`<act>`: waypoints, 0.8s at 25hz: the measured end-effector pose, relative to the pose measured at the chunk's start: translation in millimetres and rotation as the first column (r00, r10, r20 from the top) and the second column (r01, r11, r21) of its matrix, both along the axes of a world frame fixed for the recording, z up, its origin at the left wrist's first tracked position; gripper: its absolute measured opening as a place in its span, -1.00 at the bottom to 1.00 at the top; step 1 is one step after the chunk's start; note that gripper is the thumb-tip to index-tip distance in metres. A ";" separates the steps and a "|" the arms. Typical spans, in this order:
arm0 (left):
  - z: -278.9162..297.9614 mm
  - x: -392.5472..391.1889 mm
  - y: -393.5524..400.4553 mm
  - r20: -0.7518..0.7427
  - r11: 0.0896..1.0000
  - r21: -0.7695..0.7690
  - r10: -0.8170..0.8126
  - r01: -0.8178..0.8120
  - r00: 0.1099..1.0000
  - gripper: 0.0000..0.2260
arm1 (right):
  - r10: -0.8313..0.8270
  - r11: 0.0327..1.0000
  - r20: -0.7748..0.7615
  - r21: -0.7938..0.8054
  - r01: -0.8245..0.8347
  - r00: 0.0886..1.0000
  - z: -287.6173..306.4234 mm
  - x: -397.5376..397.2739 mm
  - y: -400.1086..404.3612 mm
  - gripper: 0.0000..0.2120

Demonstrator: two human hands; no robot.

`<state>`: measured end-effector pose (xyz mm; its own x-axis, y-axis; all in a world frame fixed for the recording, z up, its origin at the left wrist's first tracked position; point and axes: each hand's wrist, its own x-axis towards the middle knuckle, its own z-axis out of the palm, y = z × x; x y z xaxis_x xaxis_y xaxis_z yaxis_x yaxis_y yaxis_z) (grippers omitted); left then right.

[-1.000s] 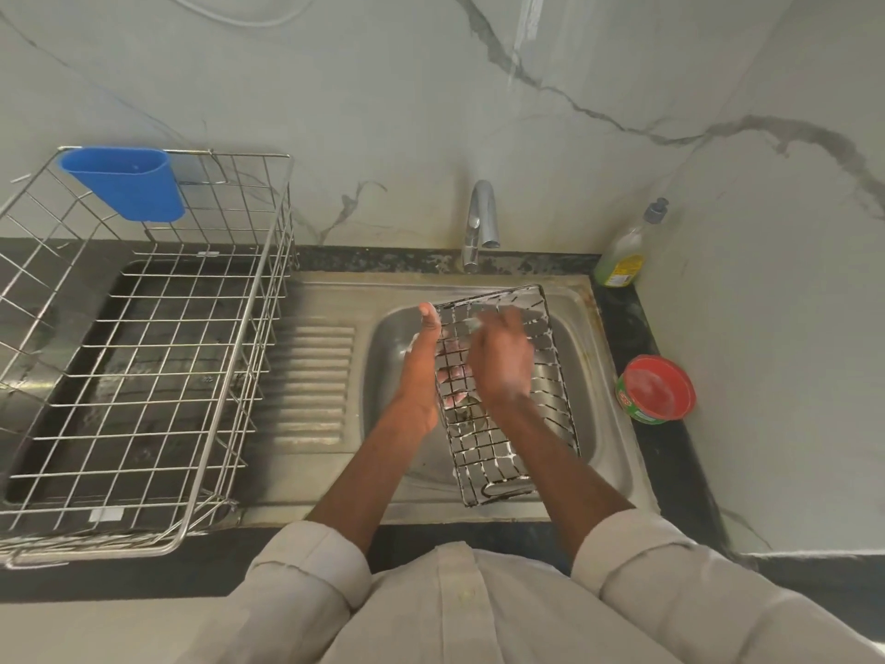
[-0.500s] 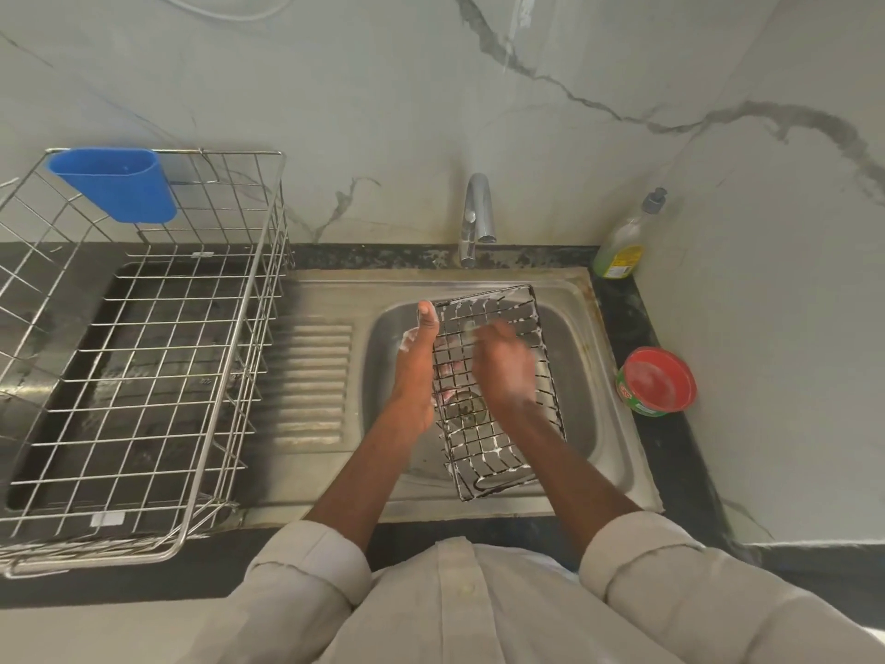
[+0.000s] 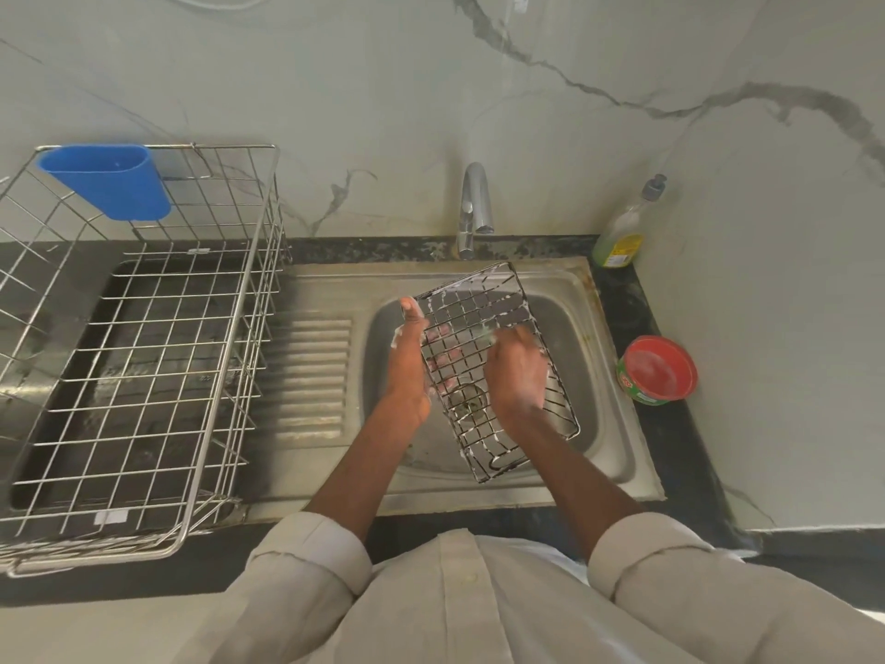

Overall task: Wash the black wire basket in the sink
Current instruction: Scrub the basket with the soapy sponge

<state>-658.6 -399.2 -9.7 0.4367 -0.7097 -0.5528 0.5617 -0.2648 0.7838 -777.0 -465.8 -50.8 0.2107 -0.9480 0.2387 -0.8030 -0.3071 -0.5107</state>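
Over a steel sink (image 3: 618,452), we see a person tilting the black wire basket (image 3: 483,328) on edge above the basin, its far end raised toward the tap (image 3: 475,208) and its near end dipping toward the front rim. Held this way, we judge, the wire grid faces the scrubbing hand and suds can drip into the drain (image 3: 467,404) rather than onto the counter.

The left hand (image 3: 407,371) grips the basket's left edge: the thumb lies along the near side of the frame, pointing away from the body, while the fingertips (image 3: 438,364) show pink through the mesh from behind. It serves as the brace.

The right hand (image 3: 517,371) lies on the front of the grid, palm down, blurred with motion and flecked with foam. A trace of green shows by its fingers, perhaps a scrubber, but we cannot tell whether it clasps one or rubs bare. Both forearms reach in from rolled pale sleeves (image 3: 311,553), the hands close together on either side of the mesh.

White lather clings to many wires, so we judge the soaping stage is under way, with rinsing not yet done; no water can be seen running from the tap.

A soap bottle (image 3: 620,232) and a red-lidded tub (image 3: 658,371) stand to the right of the sink; a steel dish rack (image 3: 143,376) with a blue cup holder (image 3: 107,179) waits on the left.
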 end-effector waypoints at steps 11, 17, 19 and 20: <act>-5.1 -2.6 6.8 -0.011 0.999 -0.001 0.051 -0.051 0.999 -0.23 | 0.104 0.992 -0.013 0.075 -0.103 0.994 -3.2 -9.5 12.1 -0.61; 0.4 2.6 5.6 0.012 0.993 -0.033 0.118 -0.117 0.993 -0.07 | 0.274 0.958 -0.116 0.121 -0.260 0.955 7.2 -7.7 17.0 -0.76; -2.2 7.1 3.7 0.012 0.993 -0.020 0.118 -0.118 0.993 -0.05 | 0.101 0.992 -0.104 0.092 -0.092 0.989 11.8 -13.5 9.0 -0.86; -2.8 7.2 3.5 0.009 0.993 -0.010 0.118 -0.118 0.993 -0.06 | 0.082 0.992 -0.080 0.106 -0.073 0.993 12.3 -11.4 10.0 -0.87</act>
<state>-651.4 -395.7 -12.5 0.5228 -0.6582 -0.5417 0.5810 -0.1898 0.7914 -788.3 -455.7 -38.6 0.2995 -0.9466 0.1189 -0.8201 -0.3191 -0.4750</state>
